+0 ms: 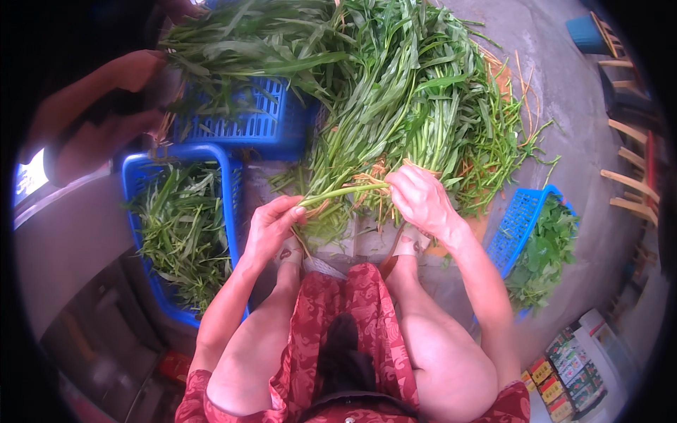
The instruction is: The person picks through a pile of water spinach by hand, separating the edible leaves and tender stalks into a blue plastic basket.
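Between my two hands a single green stem, apparently water spinach, is stretched almost level. My left hand pinches its left end between thumb and fingers. At the other end, my right hand grips the stem with curled fingers. Straight beyond them lies a large heap of long-leaved greens, with dry straw ties around the cut ends near my right hand. Short loose stem pieces are scattered on the floor below my hands, close to my shoes.
On my left stands a blue plastic basket of leafy cuttings. Behind it, another blue crate bears more greens. Another person's hands hold stalks at upper left. To my right is a blue basket of broader leaves; wooden chair legs are beyond.
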{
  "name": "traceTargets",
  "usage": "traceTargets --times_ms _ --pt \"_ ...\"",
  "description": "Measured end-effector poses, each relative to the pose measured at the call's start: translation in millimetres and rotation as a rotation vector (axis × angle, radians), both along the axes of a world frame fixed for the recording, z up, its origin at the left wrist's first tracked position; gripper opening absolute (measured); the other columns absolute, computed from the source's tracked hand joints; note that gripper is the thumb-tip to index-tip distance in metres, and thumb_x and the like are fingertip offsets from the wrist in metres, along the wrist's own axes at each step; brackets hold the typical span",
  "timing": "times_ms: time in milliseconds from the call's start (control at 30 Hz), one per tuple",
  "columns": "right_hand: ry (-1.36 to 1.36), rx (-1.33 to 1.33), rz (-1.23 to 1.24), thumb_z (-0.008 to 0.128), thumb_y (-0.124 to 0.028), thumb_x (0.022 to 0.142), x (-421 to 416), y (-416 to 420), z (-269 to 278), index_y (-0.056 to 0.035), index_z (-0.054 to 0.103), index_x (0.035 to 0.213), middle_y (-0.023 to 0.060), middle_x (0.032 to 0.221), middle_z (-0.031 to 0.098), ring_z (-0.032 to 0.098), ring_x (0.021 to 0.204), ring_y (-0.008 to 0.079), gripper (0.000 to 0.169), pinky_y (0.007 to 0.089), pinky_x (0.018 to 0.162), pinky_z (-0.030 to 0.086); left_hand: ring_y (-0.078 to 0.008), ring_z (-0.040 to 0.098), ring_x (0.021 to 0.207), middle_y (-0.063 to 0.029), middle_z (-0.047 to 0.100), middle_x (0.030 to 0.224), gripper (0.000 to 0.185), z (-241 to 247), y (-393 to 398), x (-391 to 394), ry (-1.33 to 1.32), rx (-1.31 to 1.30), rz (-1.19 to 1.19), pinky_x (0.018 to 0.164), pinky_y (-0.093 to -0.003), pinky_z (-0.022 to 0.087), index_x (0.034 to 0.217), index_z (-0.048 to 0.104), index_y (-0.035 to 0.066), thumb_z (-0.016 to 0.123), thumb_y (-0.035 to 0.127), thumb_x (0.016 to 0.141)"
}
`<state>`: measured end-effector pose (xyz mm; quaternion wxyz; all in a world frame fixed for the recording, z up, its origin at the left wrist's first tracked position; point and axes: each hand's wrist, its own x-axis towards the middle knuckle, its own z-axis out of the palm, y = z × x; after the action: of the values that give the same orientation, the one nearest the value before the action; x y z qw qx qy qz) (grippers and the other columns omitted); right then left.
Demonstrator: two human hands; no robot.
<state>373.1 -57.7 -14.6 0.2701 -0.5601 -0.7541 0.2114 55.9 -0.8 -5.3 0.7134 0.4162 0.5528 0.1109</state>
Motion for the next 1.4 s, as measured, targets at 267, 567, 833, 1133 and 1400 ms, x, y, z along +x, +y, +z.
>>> traceTargets --times_ms 267,567,833,1133,1400 --pt "0.887 -0.534 -0.660 0.051 -0.011 0.099 13 -6 -17 -0.0044 0.059 0.098 -0.0020 0.078 0.050 0.045 0.065 0.0071 0.011 0.0252 0.056 0.040 -0.0143 0.058 0.080 -0.0075 0.062 0.085 0.026 1 -12 21 -0.055 0.362 -0.195 0.073 -0.0278 0.046 0.112 0.068 -0.003 0.068 0.013 0.092" --pt "0.004 -0.034 0.070 0.065 -0.003 0.080 -7 10 19 -0.0026 0.065 0.091 0.0072 0.080 0.049 0.051 0.074 0.0210 0.011 0.0355 0.068 0.043 -0.0145 0.061 0.084 -0.0077 0.065 0.089 0.026 -1 -1 19 -0.030 0.324 -0.191 0.077 -0.0282 0.049 0.114 0.067 -0.003 0.066 0.013 0.094" --pt "1.023 -0.438 -0.538 0.054 -0.007 0.094 27 11 -16 -0.0018 0.063 0.088 0.0037 0.089 0.060 0.057 0.088 0.0126 0.012 0.0279 0.082 0.047 -0.0138 0.066 0.094 -0.0081 0.069 0.102 0.025 -12 -4 22 -0.117 0.148 -0.097 0.088 -0.0280 0.052 0.119 0.062 -0.005 0.059 0.010 0.099" --pt "-0.049 -0.026 0.066 0.064 -0.007 0.081 -36 18 16 -0.0056 0.064 0.090 0.0088 0.080 0.054 0.054 0.077 0.0244 0.010 0.0375 0.070 0.043 -0.0108 0.066 0.083 -0.0046 0.070 0.089 0.028 -1 3 37 -0.236 -0.142 -0.045 0.071 -0.0242 0.051 0.121 0.062 -0.001 0.058 0.018 0.100" --pt "0.756 -0.421 -0.312 0.057 -0.007 0.092 5 20 -2 -0.0043 0.063 0.088 0.0030 0.088 0.059 0.057 0.085 0.0128 0.008 0.0268 0.079 0.047 -0.0052 0.060 0.070 -0.0010 0.068 0.085 0.026 3 5 31 -0.011 -0.114 -0.146 0.056 -0.0198 0.044 0.109 0.069 0.001 0.057 0.023 0.101"
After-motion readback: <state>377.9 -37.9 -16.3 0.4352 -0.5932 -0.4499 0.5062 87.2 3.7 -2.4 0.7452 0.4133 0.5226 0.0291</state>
